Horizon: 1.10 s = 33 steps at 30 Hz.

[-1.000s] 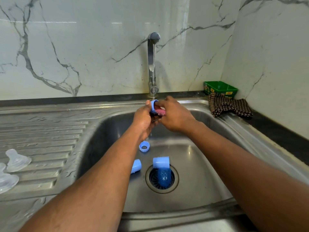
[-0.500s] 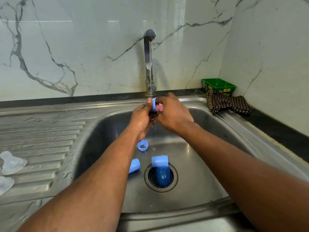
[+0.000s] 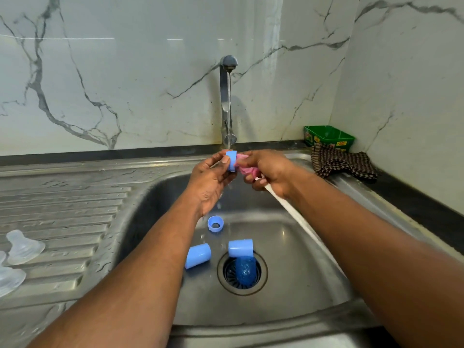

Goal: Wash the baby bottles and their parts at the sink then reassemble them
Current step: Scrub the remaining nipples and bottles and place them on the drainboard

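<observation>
I stand at a stainless steel sink (image 3: 313, 285) set against white marble-veined wall tiles (image 3: 125, 84), water running from the tap (image 3: 228, 101). My left hand (image 3: 211, 182) pinches a blue bottle ring (image 3: 231, 160) under the stream; my right hand (image 3: 268, 172) grips a pink brush (image 3: 247, 169) with a white handle. In the basin lie another blue ring (image 3: 216, 224), a blue cap (image 3: 198, 255) and a second cap (image 3: 240, 248) beside the drain (image 3: 242, 272). Clear silicone teats (image 3: 23, 247) rest on the ribbed draining board (image 3: 62, 209). A checked cloth (image 3: 339, 162) and green box (image 3: 329, 136) sit in the corner.
</observation>
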Tool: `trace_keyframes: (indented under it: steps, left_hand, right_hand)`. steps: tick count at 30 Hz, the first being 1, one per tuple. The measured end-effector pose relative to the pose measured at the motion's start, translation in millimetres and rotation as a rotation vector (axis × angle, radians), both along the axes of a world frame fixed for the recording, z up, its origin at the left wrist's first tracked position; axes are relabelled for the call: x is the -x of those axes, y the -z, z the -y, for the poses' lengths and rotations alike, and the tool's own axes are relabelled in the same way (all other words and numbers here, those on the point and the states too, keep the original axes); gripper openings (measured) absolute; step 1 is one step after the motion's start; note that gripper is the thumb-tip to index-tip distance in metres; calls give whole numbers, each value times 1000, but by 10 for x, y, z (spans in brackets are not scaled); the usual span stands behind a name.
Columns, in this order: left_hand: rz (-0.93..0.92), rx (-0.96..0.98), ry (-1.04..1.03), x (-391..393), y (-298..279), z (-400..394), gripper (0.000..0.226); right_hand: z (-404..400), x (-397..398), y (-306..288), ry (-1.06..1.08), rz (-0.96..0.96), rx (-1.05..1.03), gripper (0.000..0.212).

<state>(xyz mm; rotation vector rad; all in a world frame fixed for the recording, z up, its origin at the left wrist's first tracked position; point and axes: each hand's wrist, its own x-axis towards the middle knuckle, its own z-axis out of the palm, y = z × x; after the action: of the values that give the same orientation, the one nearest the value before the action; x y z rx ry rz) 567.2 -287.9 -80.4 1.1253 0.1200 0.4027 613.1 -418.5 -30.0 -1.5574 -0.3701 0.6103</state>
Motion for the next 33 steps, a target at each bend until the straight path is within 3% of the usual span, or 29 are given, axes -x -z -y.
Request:
trace_keyframes:
  steps: [5,8,11,14,18,23,26,29,33]
  left_hand:
    - [0,125,-237,-43,-58,44,23]
    - [-90,44,-396,-59,-13,5,31]
    - [-123,-12,-388,-63,-15,62,28]
    - [-145,69,-375,-131,-90,189,33]
    - [-145,46,-385,-294,-34,213,38]
    - [-121,-262,-440,-362,74,80,38]
    - [-124,-437,-396,-320,104,83,33]
    - [-114,-472,-399,-314,80,148,28]
    - [-125,-381,-460,-298,46,131,26]
  right_hand:
    - [103,-1,-25,77,336,214,21]
    - [39,5,7,165,638,320,23]
    - [-16,70,44,181,996,444,40]
    - [-36,149,97,132,1172,534,49]
    - [-49,80,215,137,1199,588,52]
    - [83,-87,345,290,1030,711,50]
    - [118,-64,340,346,1064,639,58]
    - [63,15,307,233,1147,521,62]
    - [34,-33,407,253,1115,700,64]
